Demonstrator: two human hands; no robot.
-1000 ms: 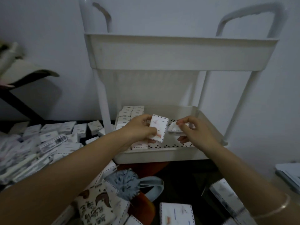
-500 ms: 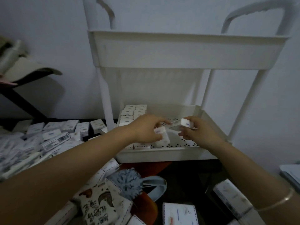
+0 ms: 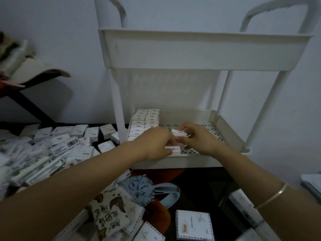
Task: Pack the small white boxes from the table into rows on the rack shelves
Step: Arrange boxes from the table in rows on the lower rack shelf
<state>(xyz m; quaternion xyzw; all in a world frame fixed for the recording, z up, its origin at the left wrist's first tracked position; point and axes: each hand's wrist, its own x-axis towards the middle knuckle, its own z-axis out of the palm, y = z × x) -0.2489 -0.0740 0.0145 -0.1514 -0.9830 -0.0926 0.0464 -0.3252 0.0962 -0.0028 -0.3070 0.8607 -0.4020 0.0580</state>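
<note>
A white rack has a lower shelf (image 3: 227,131) with a perforated floor and an upper shelf (image 3: 191,51) above it. Two rows of small white boxes (image 3: 145,119) fill the lower shelf's left side. My left hand (image 3: 154,143) reaches into the shelf near its front wall and holds a small white box (image 3: 173,150) low on the floor. My right hand (image 3: 199,138) pinches another small white box (image 3: 179,132) just above and behind it. Many loose white boxes (image 3: 69,141) lie heaped on the dark table to the left.
The rack's front left post (image 3: 119,108) stands between the heap and the shelf. Below the shelf lie a printed box (image 3: 107,216), a blue fluffy ball (image 3: 137,186) and a flat white box (image 3: 193,225). A dark slanted stand (image 3: 26,105) is at far left.
Both hands have moved down and into the lower shelf. The left hand's box went from upright in the air to low near the shelf's front; the right hand's box followed close behind it.
</note>
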